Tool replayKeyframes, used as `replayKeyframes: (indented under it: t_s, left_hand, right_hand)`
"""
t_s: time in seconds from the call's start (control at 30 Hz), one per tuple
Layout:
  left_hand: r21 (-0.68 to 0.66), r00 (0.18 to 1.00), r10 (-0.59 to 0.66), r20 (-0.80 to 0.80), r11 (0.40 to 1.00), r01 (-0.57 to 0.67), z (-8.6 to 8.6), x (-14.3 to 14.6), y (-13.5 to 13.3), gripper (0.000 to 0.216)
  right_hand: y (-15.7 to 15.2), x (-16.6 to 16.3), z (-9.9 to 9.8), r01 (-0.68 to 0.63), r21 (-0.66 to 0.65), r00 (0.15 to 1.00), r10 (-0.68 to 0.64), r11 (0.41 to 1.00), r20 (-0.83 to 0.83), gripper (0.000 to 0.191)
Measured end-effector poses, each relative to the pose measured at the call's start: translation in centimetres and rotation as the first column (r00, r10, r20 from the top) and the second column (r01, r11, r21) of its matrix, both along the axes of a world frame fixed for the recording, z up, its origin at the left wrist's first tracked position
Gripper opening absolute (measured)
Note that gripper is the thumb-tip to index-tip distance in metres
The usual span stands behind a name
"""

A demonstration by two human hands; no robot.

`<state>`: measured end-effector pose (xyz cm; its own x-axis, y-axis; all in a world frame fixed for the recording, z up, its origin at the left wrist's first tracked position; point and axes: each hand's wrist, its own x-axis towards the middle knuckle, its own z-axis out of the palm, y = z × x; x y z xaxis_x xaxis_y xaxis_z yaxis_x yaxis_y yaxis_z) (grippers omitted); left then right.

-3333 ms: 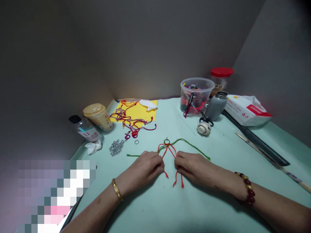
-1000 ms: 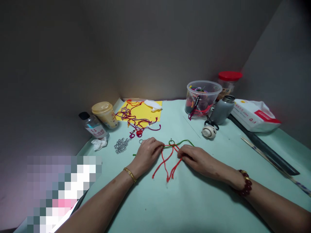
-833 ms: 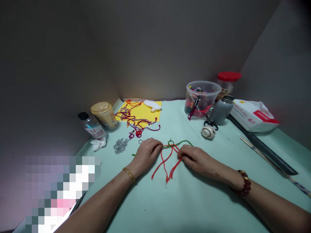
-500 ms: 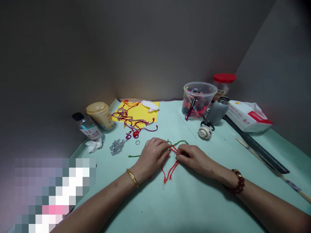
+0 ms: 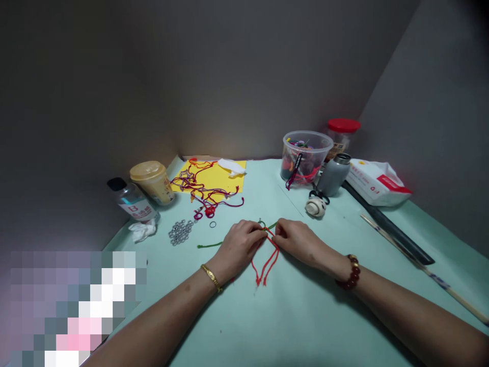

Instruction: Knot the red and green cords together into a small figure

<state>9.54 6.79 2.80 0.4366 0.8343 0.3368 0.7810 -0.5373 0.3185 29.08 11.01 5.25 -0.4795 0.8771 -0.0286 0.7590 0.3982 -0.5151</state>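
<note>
My left hand (image 5: 242, 242) pinches the knotted spot where red cords (image 5: 264, 270) meet a green cord (image 5: 209, 246). Close on its right is my right hand (image 5: 300, 239), fingers closed at the cords; which strand they grip is hidden. The red strands hang in loops towards me, their knotted ends lying on the table. One knotted end of the green cord sticks out left of my left hand, while its other side runs behind my right fingers. A tiny metal hook or ring (image 5: 260, 221) shows just above the knot.
Left are a pile of small metal rings (image 5: 181, 233), a loose ring (image 5: 213, 224), crumpled tissue (image 5: 142, 231), a bottle (image 5: 135, 204) and a yellow-lidded cup (image 5: 155, 183). Behind lie tangled cords on yellow paper (image 5: 219, 178). Right stand a tub (image 5: 305, 158), flask (image 5: 333, 176) and tape measure-like object (image 5: 316, 207).
The view has shifted slightly. My right hand has moved up and left against the cords, now covering the green cord's right part. The red strands below it have spread into a wider loop.
</note>
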Motion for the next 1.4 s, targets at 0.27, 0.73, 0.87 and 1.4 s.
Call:
replayKeyframes:
  t_s: [0.27, 0.73, 0.87, 1.4]
  left_hand:
    - [0.014, 1.0, -0.015, -0.023, 1.0, 0.016, 0.2, 0.0, -0.1, 0.023]
    - [-0.004, 1.0, -0.02, 0.017, 1.0, 0.02, -0.2, -0.2, 0.1, 0.022]
    - [-0.042, 0.998, -0.014, 0.063, 0.999, 0.016, 0.2, -0.3, 0.0, 0.021]
    - [-0.068, 0.981, 0.182, 0.066, 0.982, -0.178, 0.7, -0.6, 0.1, 0.013]
  right_hand:
    - [0.4, -0.9, 0.8, 0.062, -0.296, 0.965, -0.133, 0.953, -0.227, 0.008]
    - [5.2, 2.4, 5.3, -0.116, -0.041, 0.993, 0.116, 0.992, -0.013, 0.007]
    - [6.0, 1.1, 4.3, -0.078, 0.237, 0.951, 0.001, 0.968, 0.31, 0.018]
    - [1.9, 2.6, 0.0, -0.012, 0.132, 0.989, -0.008, 0.991, 0.15, 0.013]
